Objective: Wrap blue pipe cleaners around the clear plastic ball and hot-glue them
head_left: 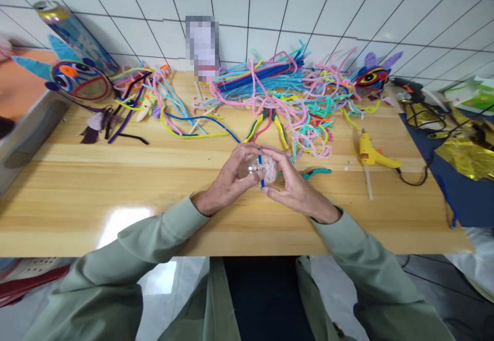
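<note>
Toward ten o'clock on the wooden table (96, 181), a bird-faced decoration (79, 77) is resting beside a tall can (79, 35). Near the dial's centre, the left hand (231, 174) is cupping a clear rounded object (269, 168) with pink filling and a blue band (262, 182), its fingers curling over the far side, its thumb pressing near the band. At twelve o'clock, fuzzy stems (262, 78) are lying heaped. The right hand (295, 184) is gripping the pink end between curved fingers and thumb. At three o'clock, a teal-handled tool (318, 172) is lying just beside it; farther out, a yellow glue gun (376, 157) is resting.
</note>
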The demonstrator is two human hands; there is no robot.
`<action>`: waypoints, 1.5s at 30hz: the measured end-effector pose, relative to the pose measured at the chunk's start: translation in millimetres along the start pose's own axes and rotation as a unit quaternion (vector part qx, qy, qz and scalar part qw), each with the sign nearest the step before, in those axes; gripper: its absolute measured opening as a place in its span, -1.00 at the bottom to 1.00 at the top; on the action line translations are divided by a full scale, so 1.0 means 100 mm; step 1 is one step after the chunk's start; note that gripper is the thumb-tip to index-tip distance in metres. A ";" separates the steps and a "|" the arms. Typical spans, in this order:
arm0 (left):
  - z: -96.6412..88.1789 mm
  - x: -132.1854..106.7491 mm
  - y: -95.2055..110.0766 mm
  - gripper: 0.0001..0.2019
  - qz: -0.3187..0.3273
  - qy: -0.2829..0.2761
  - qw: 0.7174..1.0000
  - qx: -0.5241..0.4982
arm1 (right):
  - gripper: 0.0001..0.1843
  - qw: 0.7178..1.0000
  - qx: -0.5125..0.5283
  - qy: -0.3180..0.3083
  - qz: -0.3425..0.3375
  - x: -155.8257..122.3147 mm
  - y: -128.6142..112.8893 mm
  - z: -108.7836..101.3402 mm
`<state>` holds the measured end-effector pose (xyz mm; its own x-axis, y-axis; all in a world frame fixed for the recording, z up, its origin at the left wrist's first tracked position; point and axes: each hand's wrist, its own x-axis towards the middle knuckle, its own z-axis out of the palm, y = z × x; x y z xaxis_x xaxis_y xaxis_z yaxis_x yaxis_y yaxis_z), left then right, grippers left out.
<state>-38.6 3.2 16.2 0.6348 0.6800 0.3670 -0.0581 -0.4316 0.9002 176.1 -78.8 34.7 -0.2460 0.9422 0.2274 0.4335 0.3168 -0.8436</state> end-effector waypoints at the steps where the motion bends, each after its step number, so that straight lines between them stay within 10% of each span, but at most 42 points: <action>1: 0.00 0.00 0.00 -0.63 -0.003 0.003 1.000 -0.009 | -0.06 1.000 -0.017 -0.002 -0.017 0.01 0.02 0.00; 28: 0.08 -0.05 -0.07 -0.63 -0.022 0.033 0.998 -0.043 | -0.34 0.991 -0.087 0.079 -0.064 0.04 -0.01 0.11; 45: 0.11 -0.04 -0.04 -0.63 -0.001 0.045 0.999 0.015 | -0.18 0.984 -0.121 0.095 -0.087 0.01 -0.01 0.16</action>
<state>-33.0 -4.2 8.3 0.5623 0.7317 0.3853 -0.0330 -0.4458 0.8946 161.5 -80.4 28.3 -0.1776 0.8671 0.4654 0.5987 0.4706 -0.6481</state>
